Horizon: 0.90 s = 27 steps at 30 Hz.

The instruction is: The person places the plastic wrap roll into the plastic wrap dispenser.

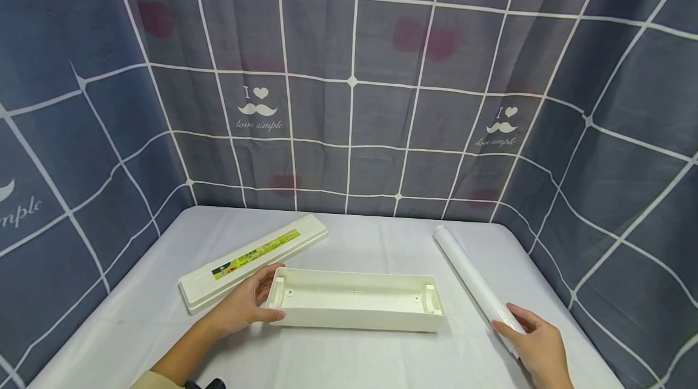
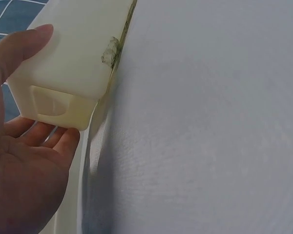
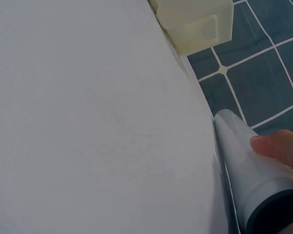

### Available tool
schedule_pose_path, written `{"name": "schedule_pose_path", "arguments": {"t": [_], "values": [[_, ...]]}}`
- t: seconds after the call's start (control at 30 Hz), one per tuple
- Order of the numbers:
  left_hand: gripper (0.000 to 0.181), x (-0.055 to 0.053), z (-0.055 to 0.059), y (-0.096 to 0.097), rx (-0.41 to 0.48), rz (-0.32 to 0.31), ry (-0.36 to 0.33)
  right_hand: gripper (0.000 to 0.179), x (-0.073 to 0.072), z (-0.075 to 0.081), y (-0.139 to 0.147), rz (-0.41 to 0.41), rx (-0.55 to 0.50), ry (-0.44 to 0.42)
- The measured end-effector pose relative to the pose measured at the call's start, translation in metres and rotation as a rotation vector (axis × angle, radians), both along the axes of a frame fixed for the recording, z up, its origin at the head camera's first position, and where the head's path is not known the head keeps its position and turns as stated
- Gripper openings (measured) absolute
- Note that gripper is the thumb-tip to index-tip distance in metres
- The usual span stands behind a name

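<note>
A long, shallow cream plastic box [image 1: 357, 319], its open side up, rests on the table in front of me. My left hand [image 1: 245, 304] grips its left end, thumb on the front wall and fingers round the end and back. In the left wrist view the thumb lies on the wall of the box [image 2: 78, 53], with fingertips at its end. To the right, a white, glossy roll of plastic wrap [image 1: 469, 271] slants across the table. Its near end is between the thumb and fingers of my right hand [image 1: 540, 340]. The right wrist view shows the roll's hollow, dark end [image 3: 273, 214].
Behind and left of the box lies a long cream lid [image 1: 305, 231] with a green and yellow label [image 1: 256, 254]. A white cloth covers the table [image 1: 360, 359]. Dark checked curtains [image 1: 322, 104] hang behind it and along both sides.
</note>
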<state>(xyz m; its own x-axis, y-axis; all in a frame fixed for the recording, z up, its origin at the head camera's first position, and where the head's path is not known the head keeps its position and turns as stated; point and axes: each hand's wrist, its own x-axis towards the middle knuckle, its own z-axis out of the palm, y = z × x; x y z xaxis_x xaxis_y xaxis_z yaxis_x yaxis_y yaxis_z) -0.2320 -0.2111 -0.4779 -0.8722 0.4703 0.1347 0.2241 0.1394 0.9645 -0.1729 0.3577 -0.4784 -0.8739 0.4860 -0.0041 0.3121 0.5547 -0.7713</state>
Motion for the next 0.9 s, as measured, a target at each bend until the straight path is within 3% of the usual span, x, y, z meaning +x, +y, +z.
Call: {"name": "schedule_pose_path", "arguments": {"t": [0.9], "values": [[0.103,-0.002,0.001,0.000,-0.020,-0.008,0.014,0.080,-0.015,0.012,0.005,0.131,-0.102,0.056]]}}
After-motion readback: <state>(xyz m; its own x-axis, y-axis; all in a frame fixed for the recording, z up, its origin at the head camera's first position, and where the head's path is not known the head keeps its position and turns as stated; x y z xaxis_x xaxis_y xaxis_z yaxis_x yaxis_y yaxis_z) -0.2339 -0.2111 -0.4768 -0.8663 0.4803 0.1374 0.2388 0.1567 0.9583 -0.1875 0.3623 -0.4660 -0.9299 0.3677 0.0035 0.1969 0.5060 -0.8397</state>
